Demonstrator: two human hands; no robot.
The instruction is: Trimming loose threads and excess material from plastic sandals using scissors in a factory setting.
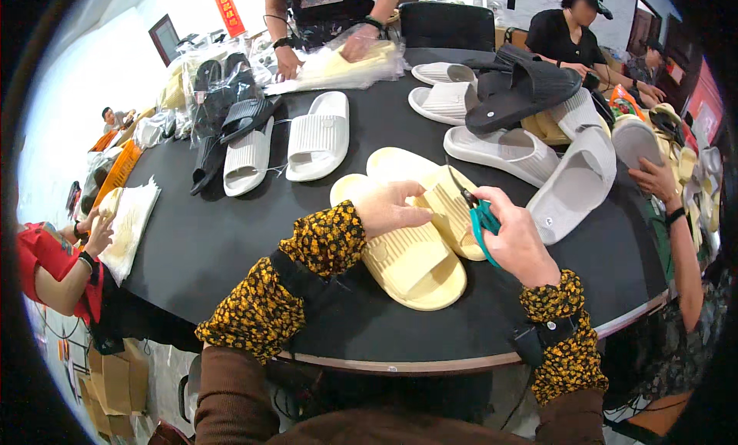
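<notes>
A pair of pale yellow slippers lies in front of me, toes apart from each other only slightly: the nearer slipper (403, 259) and the one beside it on the right (448, 200). Over their straps, my left hand (388, 208) has its fingers bent and drawn together; whatever they pinch is too small or hidden to make out. Scissors with teal handles (483, 223) are in my right hand (519, 241), its fingers closed round the loops. Their dark blades point up and away, above the right slipper's strap.
White slippers (319, 137) joined by a thin tie stand left, near black slippers (250, 116). White and black slippers (523, 95) are heaped right. Across the dark table (184, 245), a person handles a plastic bag (342, 68). Other people's hands work at left and right (655, 180).
</notes>
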